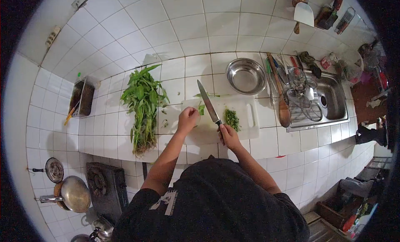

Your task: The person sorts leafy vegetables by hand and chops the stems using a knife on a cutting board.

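My right hand [228,136] is wrapped round the dark handle of a long knife [207,101], its blade pointing up and left over a white cutting board [246,127]. Over the board's left part is my left hand [189,117], fingers curled beside a green leaf piece [201,108]; whether it holds anything is too small to tell. Chopped greens [231,119] lie in a small pile to the right of the knife. A big bunch of leafy greens with roots [143,100] rests on the tiled counter at the left.
Behind the board stands a metal bowl [246,76]. To the right are a long wooden spoon [284,113], strainers [298,81] and a steel sink [335,96]. A container [86,98] sits at the far left; pans [76,194] and a stove [106,188] are lower left.
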The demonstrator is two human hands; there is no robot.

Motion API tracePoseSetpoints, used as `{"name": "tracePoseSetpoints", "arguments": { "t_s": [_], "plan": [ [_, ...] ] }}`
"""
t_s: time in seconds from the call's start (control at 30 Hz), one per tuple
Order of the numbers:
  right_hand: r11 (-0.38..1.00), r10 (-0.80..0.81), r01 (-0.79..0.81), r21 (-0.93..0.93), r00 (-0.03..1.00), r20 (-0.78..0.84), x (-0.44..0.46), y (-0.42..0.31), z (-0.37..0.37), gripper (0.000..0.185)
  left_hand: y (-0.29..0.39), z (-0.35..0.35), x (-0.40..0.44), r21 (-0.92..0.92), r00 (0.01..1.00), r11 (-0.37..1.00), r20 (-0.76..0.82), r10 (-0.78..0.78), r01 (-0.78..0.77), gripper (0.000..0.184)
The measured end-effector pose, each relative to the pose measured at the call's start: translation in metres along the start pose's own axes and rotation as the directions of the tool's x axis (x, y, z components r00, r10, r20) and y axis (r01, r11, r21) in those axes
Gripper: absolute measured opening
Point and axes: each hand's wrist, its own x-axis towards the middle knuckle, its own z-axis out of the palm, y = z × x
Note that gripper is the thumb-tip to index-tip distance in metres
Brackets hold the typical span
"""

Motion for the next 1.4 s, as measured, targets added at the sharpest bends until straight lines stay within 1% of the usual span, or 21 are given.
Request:
{"name": "tracePoseSetpoints", "arguments": {
  "t_s": [0.03,0.07,0.13,0.23,0.27,0.33,0.37,0.43,0.57,0.63,0.67,0.73,0.77,0.83,0.97,1.03,1.07,1.13,1.27,1.33,1.4],
  "plan": [
    [1.000,-0.011,0.012,-0.014,1.000,0.002,0.001,0.001,0.000,0.037,-0.003,0.000,0.003,-0.173,0.999,0.984,-0.004,-0.039,0.038,0.016],
    [1.000,-0.013,0.013,-0.014,1.000,0.004,0.001,0.002,0.000,0.037,-0.006,-0.001,0.004,-0.173,0.999,0.984,-0.006,-0.038,0.036,0.016],
    [0.999,-0.035,0.034,-0.033,0.999,-0.002,-0.002,-0.004,0.000,0.036,0.003,-0.005,0.001,-0.432,0.996,0.897,0.017,-0.093,0.091,0.017],
    [0.995,0.019,-0.022,-0.102,1.000,-0.022,-0.005,-0.012,-0.001,0.033,0.016,-0.006,-0.007,-0.521,0.993,0.846,0.030,-0.118,0.116,0.020],
    [0.995,0.018,-0.020,-0.102,1.000,-0.021,-0.003,-0.011,0.000,0.033,0.019,-0.006,-0.012,-0.520,0.993,0.846,0.028,-0.117,0.115,0.020],
    [0.961,-0.122,0.094,-0.259,0.988,-0.096,0.000,-0.009,0.005,0.039,0.035,-0.005,-0.026,-0.476,0.994,0.873,0.070,-0.087,0.110,0.018],
    [0.962,-0.120,0.091,-0.257,0.988,-0.100,-0.001,-0.011,0.006,0.039,0.035,-0.004,-0.031,-0.474,0.993,0.873,0.074,-0.088,0.113,0.018],
    [0.977,-0.046,0.026,-0.213,0.995,-0.089,-0.003,-0.043,0.013,0.039,0.032,0.002,-0.040,-0.440,0.986,0.892,0.166,-0.034,0.105,0.020],
    [0.981,-0.091,0.069,-0.179,0.989,-0.119,0.012,-0.052,0.025,0.037,0.033,0.009,-0.053,-0.411,0.983,0.908,0.184,-0.009,0.085,0.017],
    [0.953,-0.258,0.225,-0.203,0.954,-0.153,0.027,-0.039,0.029,0.036,0.031,0.008,-0.052,-0.360,0.992,0.932,0.121,0.018,0.028,0.016],
    [0.952,-0.262,0.230,-0.203,0.954,-0.147,0.029,-0.036,0.032,0.036,0.030,0.007,-0.053,-0.360,0.993,0.933,0.114,0.018,0.024,0.016],
    [0.902,-0.423,0.397,-0.168,0.891,-0.167,0.027,-0.037,0.042,0.036,0.029,0.005,-0.058,-0.345,0.988,0.939,0.145,0.053,0.000,0.017],
    [0.906,-0.415,0.390,-0.166,0.895,-0.164,0.025,-0.037,0.042,0.036,0.028,0.005,-0.062,-0.344,0.989,0.939,0.144,0.044,0.008,0.017],
    [0.910,-0.271,0.219,-0.352,0.957,-0.105,0.021,-0.042,0.042,0.033,0.031,0.003,-0.069,-0.331,0.989,0.943,0.139,0.043,0.006,0.014],
    [0.941,-0.277,0.250,-0.228,0.956,-0.095,0.025,-0.029,0.042,0.029,0.033,0.002,-0.075,-0.330,0.990,0.939,0.129,-0.053,0.093,0.014],
    [0.916,-0.346,0.307,-0.257,0.931,-0.119,0.027,-0.028,0.042,0.028,0.021,0.005,-0.073,-0.318,0.994,0.944,-0.030,-0.102,0.087,0.014],
    [0.918,-0.339,0.301,-0.256,0.933,-0.119,0.029,-0.028,0.041,0.028,0.015,0.005,-0.070,-0.318,0.994,0.943,-0.027,-0.108,0.094,0.014],
    [0.931,-0.312,0.274,-0.240,0.940,-0.136,0.031,-0.037,0.040,0.026,0.011,0.004,-0.065,-0.452,0.978,0.889,-0.143,-0.153,0.073,0.015],
    [0.911,-0.294,0.233,-0.341,0.946,-0.138,0.054,-0.048,0.033,0.028,0.009,-0.004,-0.054,-0.420,0.975,0.899,-0.117,-0.188,0.123,0.015],
    [0.880,-0.240,0.186,-0.437,0.968,-0.072,0.074,-0.055,0.027,0.028,0.013,-0.006,-0.051,-0.437,0.976,0.887,-0.081,-0.204,0.150,0.019],
    [0.880,-0.255,0.196,-0.432,0.964,-0.082,0.092,-0.065,0.027,0.029,0.013,-0.006,-0.043,-0.425,0.976,0.894,-0.088,-0.201,0.145,0.017]
  ]
}}
